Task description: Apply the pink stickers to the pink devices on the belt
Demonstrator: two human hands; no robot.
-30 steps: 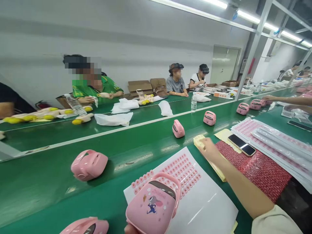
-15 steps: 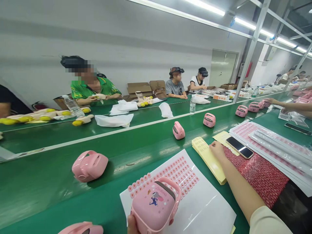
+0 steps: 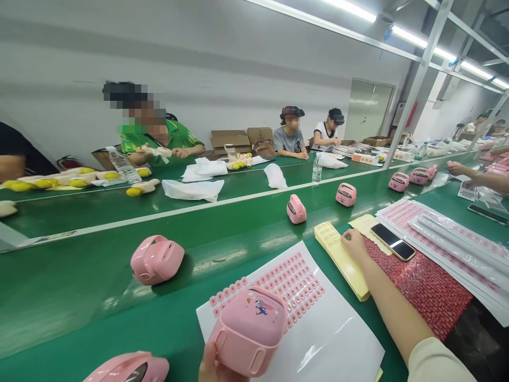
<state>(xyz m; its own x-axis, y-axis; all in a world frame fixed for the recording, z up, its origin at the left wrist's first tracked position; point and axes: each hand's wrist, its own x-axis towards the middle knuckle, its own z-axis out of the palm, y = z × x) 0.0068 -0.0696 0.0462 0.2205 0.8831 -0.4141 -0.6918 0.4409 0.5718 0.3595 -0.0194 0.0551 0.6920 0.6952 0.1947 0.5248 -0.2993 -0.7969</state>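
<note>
My left hand [image 3: 214, 363] is closed round the lower left side of a rounded pink box-shaped device [image 3: 252, 339] with a cartoon rabbit print. It is held tilted above a white sheet [image 3: 334, 329] bearing rows of small pink-and-red stickers [image 3: 292, 276]. At the edge of a stack of yellow label sheets [image 3: 342, 262], my right hand [image 3: 353, 244] has its fingers pinched together. Whatever may be between those fingertips is too small to make out. Another pink handled device [image 3: 158, 260] lies on the green surface to the left, and part of one [image 3: 131, 367] shows at the bottom edge.
More pink devices [image 3: 297, 209] line the green belt [image 3: 222, 241]. A phone [image 3: 393, 241] lies beside red bubble wrap [image 3: 417, 286]. Sticker sheets [image 3: 445, 249] are stacked at right. A co-worker's hand [image 3: 459, 170] reaches in there. Across the divider, people sit near bottles and yellow-ended items [image 3: 143, 187].
My left hand has tipped the pink device, so its underside edge now faces me and its handle is hidden. The pink device on the left appears slightly farther right. My right hand stays at the labels.
</note>
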